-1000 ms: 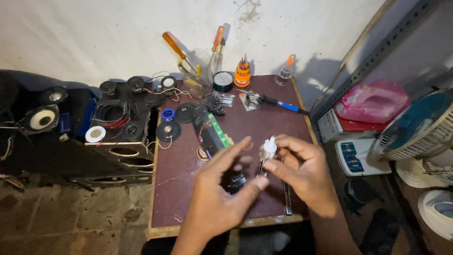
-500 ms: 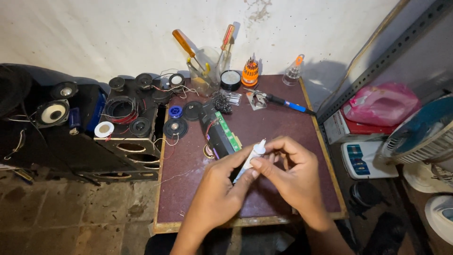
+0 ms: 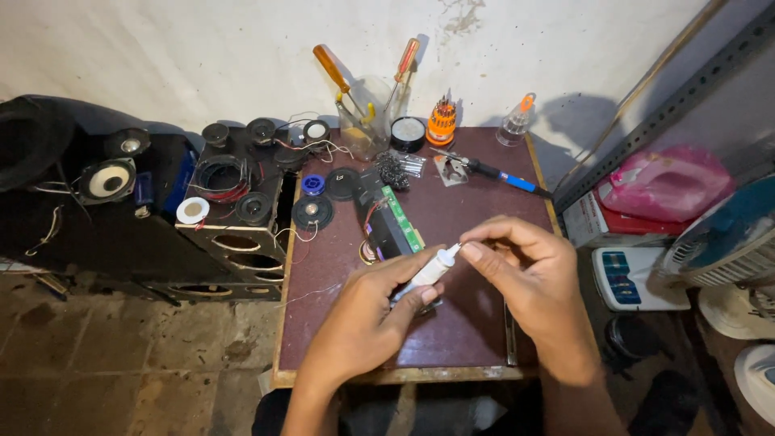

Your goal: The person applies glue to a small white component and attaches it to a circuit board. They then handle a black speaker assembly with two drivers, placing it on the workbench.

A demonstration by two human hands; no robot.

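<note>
We grip a small white tube point(image 3: 430, 272) in our left hand point(image 3: 367, 323), fingers curled around its body. Our right hand point(image 3: 529, 278) pinches the tube's tip above the brown table point(image 3: 476, 339), near a green circuit board point(image 3: 401, 218).

white tube point(image 3: 430, 273) lower end hidden in left hand point(image 3: 367, 323), fan point(image 3: 731, 242) cut off — right edge

A second ago the right hand point(image 3: 529, 274) alone held the small white tube point(image 3: 430, 271) upright, with the left hand point(image 3: 379, 319) open beside it. Now the left hand grips the tube's body, tilted with its nozzle toward the right hand, whose fingertips point(image 3: 471, 251) pinch the tip. Both hands have closed together
</note>
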